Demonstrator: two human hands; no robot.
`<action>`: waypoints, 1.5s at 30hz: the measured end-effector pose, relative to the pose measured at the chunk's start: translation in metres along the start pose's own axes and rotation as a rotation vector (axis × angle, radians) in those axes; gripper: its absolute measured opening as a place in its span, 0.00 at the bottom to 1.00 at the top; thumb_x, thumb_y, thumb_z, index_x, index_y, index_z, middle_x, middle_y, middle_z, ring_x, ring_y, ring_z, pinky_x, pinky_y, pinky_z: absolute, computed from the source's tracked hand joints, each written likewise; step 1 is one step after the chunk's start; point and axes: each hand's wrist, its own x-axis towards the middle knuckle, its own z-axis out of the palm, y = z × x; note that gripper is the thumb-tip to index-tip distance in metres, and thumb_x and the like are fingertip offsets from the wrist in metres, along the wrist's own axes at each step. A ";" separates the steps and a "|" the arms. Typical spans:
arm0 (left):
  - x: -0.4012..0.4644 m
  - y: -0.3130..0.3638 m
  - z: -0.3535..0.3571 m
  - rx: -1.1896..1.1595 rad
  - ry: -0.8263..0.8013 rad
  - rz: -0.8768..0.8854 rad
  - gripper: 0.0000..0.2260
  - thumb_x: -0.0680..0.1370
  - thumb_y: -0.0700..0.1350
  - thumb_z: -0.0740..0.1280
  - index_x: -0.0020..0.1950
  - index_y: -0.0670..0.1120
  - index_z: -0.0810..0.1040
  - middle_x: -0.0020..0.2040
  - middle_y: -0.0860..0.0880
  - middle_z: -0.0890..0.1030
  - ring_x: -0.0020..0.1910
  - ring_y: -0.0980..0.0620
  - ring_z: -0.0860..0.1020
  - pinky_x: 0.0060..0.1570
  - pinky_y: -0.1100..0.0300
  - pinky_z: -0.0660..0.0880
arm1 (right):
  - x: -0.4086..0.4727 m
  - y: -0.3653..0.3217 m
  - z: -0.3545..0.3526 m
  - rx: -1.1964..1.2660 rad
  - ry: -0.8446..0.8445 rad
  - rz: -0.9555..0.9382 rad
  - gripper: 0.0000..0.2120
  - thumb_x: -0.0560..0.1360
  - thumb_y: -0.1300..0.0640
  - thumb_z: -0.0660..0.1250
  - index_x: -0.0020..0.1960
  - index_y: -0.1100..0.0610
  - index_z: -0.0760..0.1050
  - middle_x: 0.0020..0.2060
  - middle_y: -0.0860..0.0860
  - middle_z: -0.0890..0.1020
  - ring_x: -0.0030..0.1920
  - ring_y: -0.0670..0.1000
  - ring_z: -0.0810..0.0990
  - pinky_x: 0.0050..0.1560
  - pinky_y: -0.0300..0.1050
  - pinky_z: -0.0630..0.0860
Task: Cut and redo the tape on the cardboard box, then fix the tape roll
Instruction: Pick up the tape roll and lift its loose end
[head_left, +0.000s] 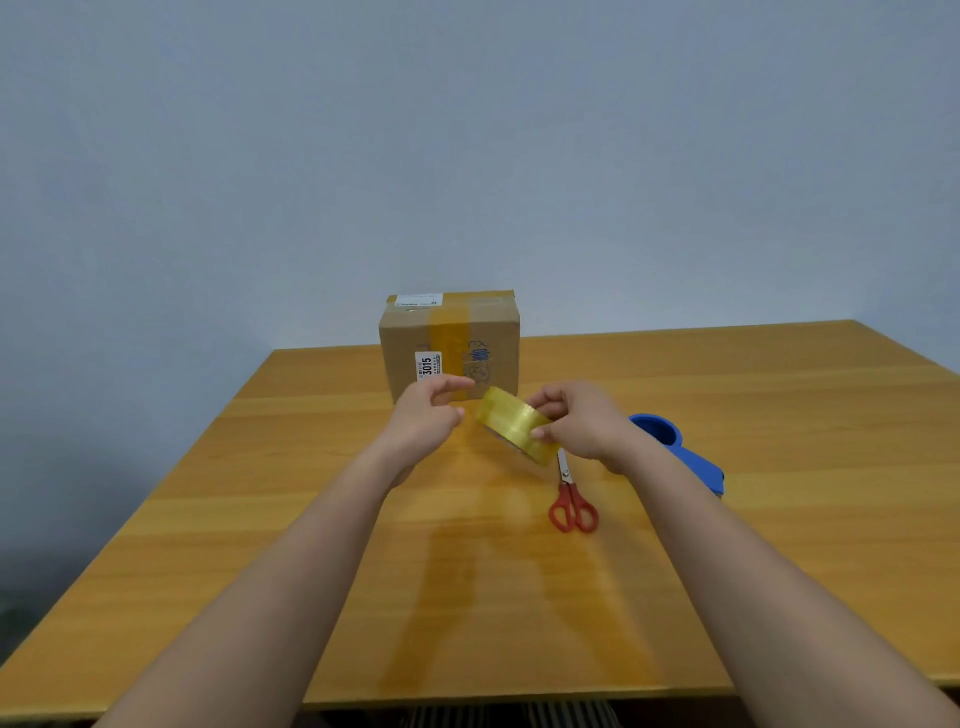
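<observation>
Right hand (582, 421) grips the tape roll (514, 425); left hand (428, 413), fingers loosely apart, hovers just beside it, the cardboard box (450, 343) beyond both.

Tape roll (514, 423) in right hand (582, 421)

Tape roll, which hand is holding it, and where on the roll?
The right hand grips the tape roll by its right side, across the rim. The left hand holds nothing visible.

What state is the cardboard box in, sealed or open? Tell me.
Sealed. The cardboard box stands upright on the table, flaps closed, a tape strip running over its top and down its front.
</observation>
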 end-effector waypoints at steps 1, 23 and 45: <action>0.000 0.002 -0.002 -0.001 -0.013 0.017 0.20 0.77 0.31 0.59 0.63 0.50 0.76 0.70 0.50 0.71 0.71 0.52 0.66 0.64 0.56 0.66 | -0.001 -0.001 0.000 0.043 -0.043 0.012 0.14 0.72 0.70 0.69 0.51 0.53 0.79 0.48 0.52 0.84 0.50 0.50 0.81 0.49 0.41 0.78; -0.015 -0.020 -0.032 0.155 -0.376 -0.206 0.09 0.79 0.35 0.63 0.56 0.43 0.79 0.49 0.47 0.79 0.49 0.53 0.77 0.54 0.62 0.75 | 0.003 0.005 0.027 0.127 -0.158 -0.016 0.15 0.78 0.67 0.62 0.58 0.52 0.76 0.56 0.55 0.78 0.60 0.52 0.76 0.65 0.49 0.72; -0.034 -0.026 0.008 -0.457 -0.250 -0.352 0.14 0.79 0.37 0.60 0.63 0.32 0.72 0.60 0.32 0.78 0.57 0.33 0.79 0.62 0.38 0.72 | -0.026 -0.005 0.049 0.444 -0.165 0.133 0.21 0.76 0.63 0.63 0.65 0.48 0.71 0.42 0.51 0.79 0.42 0.49 0.78 0.49 0.46 0.80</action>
